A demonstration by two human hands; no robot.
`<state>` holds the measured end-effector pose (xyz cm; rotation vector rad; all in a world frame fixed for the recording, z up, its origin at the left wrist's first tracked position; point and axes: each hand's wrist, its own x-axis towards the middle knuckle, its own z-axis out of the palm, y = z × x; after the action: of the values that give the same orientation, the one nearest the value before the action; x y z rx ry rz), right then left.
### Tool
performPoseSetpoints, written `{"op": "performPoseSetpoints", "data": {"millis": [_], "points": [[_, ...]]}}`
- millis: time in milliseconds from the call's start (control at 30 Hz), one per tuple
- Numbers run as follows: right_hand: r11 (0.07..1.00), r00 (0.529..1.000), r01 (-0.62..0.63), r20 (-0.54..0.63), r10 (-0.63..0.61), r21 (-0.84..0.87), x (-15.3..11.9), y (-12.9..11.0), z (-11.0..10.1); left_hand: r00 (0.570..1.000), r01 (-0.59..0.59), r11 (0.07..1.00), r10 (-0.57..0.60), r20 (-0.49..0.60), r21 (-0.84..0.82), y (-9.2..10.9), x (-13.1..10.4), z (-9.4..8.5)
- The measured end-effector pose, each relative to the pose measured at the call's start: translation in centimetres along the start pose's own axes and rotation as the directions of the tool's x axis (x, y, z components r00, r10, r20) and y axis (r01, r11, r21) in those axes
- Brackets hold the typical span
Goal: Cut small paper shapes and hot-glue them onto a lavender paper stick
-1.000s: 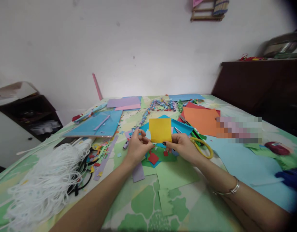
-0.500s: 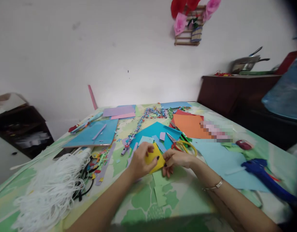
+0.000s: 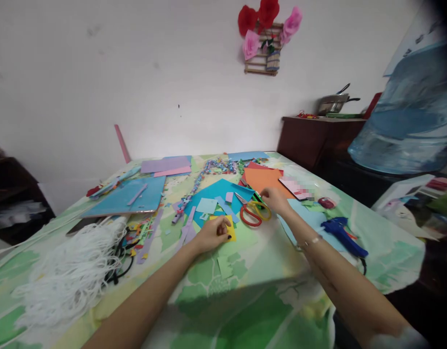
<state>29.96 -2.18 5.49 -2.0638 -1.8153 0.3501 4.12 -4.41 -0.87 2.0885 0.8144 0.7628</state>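
My left hand rests low over the table, its fingers curled and pressed on a small yellow piece of paper. Light green paper lies under and beside it. Farther right, my right hand reaches past the scissors, which have red and yellow handles. Its fingers are bent together at the end of a slim green object; the fingers partly hide it, and its kind is unclear. Teal paper with lilac and pale blue scraps spreads just beyond both hands.
White cord lies heaped at the left, near a blue sheet. On the right are orange paper, a phone, a blue glue gun and light blue paper. A water bottle stands past the table's right edge.
My right hand has left the yellow paper and moved right and away, past the scissors to the green object. My left hand stays at the yellow paper. The view has swung to the right.
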Motion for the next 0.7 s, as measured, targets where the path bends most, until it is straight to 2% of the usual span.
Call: {"op": "performPoseSetpoints", "data": {"millis": [100, 267, 367, 467, 533, 600, 633, 700], "points": [[0.991, 0.999, -0.03, 0.022, 0.033, -0.134, 2.4, 0.4, 0.9, 1.0, 0.016, 0.998, -0.017, -0.02, -0.065, -0.2, 0.2, -0.2], [0.965, 0.996, -0.02, 0.083, 0.044, -0.263, 4.8, 0.1, 2.6, 0.992, 0.013, 0.996, -0.024, -0.12, -0.093, -0.4, 0.2, -0.4], [0.954, 0.994, -0.017, 0.095, 0.047, -0.299, 5.8, -0.1, 2.4, 0.986, 0.004, 0.999, -0.011, -0.167, -0.043, 0.1, 0.0, -0.5], [0.946, 0.996, -0.032, 0.068, 0.057, -0.324, 6.5, 0.1, 1.6, 0.978, -0.037, 0.999, 0.044, -0.204, 0.036, 1.5, -1.0, -0.4], [0.941, 0.996, -0.043, 0.062, 0.068, -0.336, 6.7, 0.5, 1.1, 0.982, -0.087, 0.991, 0.102, -0.159, 0.099, 2.7, -2.5, -0.1], [0.939, 0.994, -0.046, 0.077, 0.077, -0.342, 6.6, 0.9, 0.9, 0.985, -0.163, 0.94, 0.172, -0.003, 0.301, 3.8, -4.2, 0.4], [0.938, 0.993, -0.045, 0.087, 0.079, -0.343, 6.5, 1.0, 0.9, 0.987, -0.163, 0.912, 0.155, 0.052, 0.376, 4.2, -5.1, 0.7], [0.939, 0.993, -0.039, 0.094, 0.075, -0.341, 6.2, 1.0, 1.0, 0.994, -0.107, 0.889, 0.088, 0.065, 0.445, 4.7, -6.6, 1.3]]}}
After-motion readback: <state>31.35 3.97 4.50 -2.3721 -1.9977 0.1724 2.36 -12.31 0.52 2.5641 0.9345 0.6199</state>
